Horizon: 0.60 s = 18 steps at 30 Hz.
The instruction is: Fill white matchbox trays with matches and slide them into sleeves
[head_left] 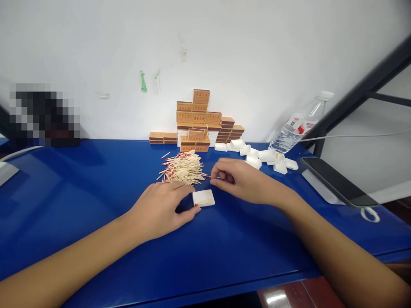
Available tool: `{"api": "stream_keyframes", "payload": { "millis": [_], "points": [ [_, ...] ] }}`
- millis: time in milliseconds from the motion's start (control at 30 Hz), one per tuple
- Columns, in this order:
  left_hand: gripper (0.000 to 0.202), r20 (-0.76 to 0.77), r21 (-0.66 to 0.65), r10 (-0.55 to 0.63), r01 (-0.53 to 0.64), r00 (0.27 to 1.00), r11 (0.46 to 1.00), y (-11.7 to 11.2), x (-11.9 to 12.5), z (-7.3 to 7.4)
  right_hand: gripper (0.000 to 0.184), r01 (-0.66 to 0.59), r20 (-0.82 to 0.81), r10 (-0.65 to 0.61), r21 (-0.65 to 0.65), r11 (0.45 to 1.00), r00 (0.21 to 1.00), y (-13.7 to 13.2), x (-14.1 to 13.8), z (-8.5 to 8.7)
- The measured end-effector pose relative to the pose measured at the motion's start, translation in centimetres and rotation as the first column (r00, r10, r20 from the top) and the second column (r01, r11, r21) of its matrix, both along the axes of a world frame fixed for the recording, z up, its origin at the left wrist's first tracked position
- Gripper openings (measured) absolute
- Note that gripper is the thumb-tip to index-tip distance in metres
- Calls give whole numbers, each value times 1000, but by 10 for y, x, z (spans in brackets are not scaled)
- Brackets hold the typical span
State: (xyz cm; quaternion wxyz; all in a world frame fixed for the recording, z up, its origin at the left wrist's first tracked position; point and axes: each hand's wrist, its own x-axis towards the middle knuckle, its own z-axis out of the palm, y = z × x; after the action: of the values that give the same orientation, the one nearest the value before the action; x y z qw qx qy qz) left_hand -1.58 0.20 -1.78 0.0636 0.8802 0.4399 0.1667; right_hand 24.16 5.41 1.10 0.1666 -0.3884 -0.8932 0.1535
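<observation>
A small white tray (pixel 202 196) holding a few matches lies at the centre of the frame, its left end between the thumb and forefinger of the left hand (pixel 162 209). Just right of centre, the right hand's (pixel 247 179) curled fingers pinch a single match (pixel 208 176). Above the tray spreads a match pile (pixel 184 167); beyond, stacked matchboxes (pixel 199 117) stand at upper centre, with more white trays (pixel 267 155) to their right.
</observation>
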Motion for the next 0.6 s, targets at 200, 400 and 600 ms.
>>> {"api": "stream_keyframes", "payload": {
  "millis": [200, 400, 600],
  "points": [
    [30, 9, -40, -66, 66, 998, 997, -3, 1, 3, 12, 90, 41, -90, 0, 996, 995, 20, 8, -19],
    [30, 12, -46, -4, 5, 1000, 999, 0, 1, 2, 18, 29, -3, -29, -86, 996, 1000, 11, 4, -12],
    [30, 10, -73, 15, -15, 1000, 997, 0, 2, 3, 14, -154, 22, 164, -247, 957, 986, -21, -9, 9]
  ]
}}
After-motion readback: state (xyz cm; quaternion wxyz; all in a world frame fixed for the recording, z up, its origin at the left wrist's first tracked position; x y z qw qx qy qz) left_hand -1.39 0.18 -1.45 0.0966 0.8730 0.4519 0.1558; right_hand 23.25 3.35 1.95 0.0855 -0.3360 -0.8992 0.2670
